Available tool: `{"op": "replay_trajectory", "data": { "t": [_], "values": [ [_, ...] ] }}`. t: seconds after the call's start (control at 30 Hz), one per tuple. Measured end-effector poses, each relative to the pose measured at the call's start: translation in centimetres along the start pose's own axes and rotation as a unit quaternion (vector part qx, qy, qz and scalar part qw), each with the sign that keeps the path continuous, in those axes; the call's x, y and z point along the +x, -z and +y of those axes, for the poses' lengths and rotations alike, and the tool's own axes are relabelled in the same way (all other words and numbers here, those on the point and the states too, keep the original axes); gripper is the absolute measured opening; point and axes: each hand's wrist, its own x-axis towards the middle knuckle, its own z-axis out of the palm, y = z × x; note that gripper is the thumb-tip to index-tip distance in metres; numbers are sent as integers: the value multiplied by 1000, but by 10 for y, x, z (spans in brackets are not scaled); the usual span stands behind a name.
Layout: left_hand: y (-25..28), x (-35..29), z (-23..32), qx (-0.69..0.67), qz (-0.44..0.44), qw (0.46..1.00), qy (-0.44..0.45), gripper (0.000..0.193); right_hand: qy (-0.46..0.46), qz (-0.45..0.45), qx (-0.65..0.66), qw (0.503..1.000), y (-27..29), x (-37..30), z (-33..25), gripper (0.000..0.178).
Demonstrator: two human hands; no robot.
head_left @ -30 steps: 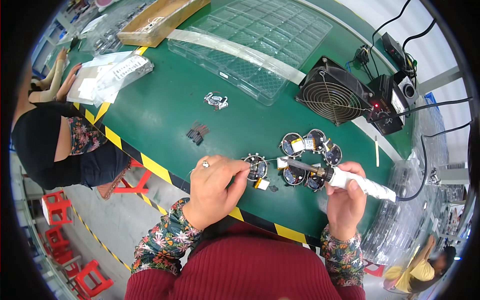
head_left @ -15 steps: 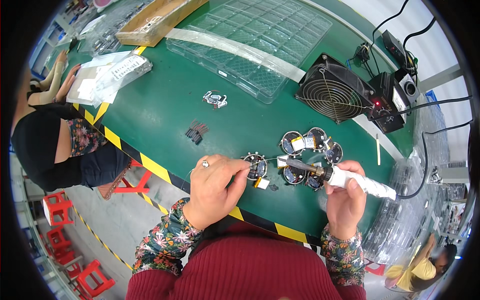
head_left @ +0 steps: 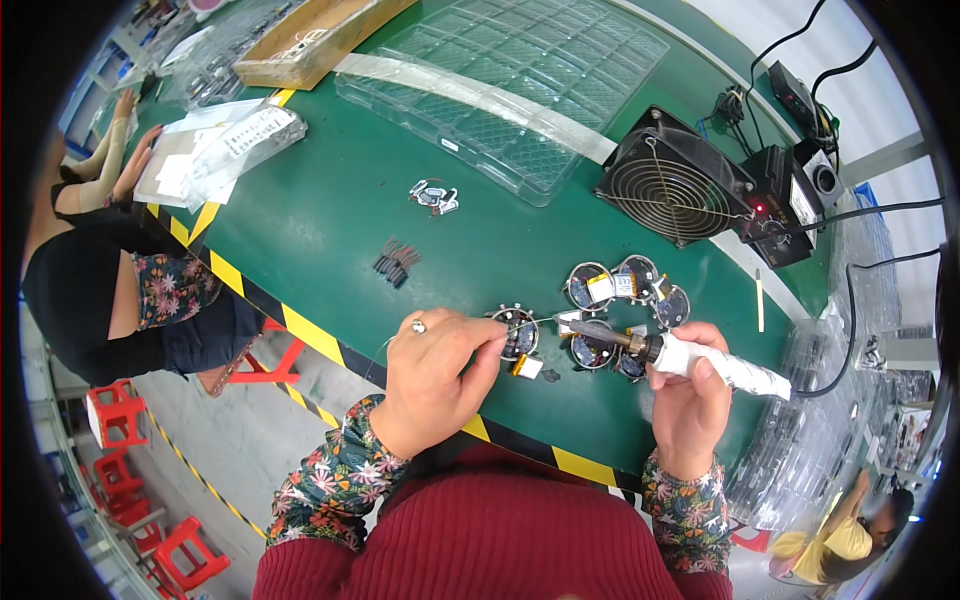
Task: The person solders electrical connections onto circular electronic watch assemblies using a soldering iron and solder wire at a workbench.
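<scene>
Across the head view's lower middle, the left hand pinches thin solder wire over a round circuit board; the right hand grips a soldering iron. Both hands have barely shifted, suggesting the same step continues.

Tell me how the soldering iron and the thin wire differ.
The soldering iron is thick and white-wrapped at its grip; the wire is a far thinner strand. The right hand grips the iron, while the left hand pinches the wire. Both are held over the green table.
</scene>
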Motion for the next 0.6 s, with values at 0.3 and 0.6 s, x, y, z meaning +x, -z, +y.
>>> {"op": "replay_trajectory", "data": {
  "t": [0.3, 0.6],
  "values": [
    [10, 2, -14, 35, -5, 999, 15, 30, -19, -8, -23, 1000, -5, 0, -3, 46],
    [14, 7, -5, -6, -150, 985, 89, 21, -6, -102, -136, 985, -13, 2, -12, 28]
  ]
}}
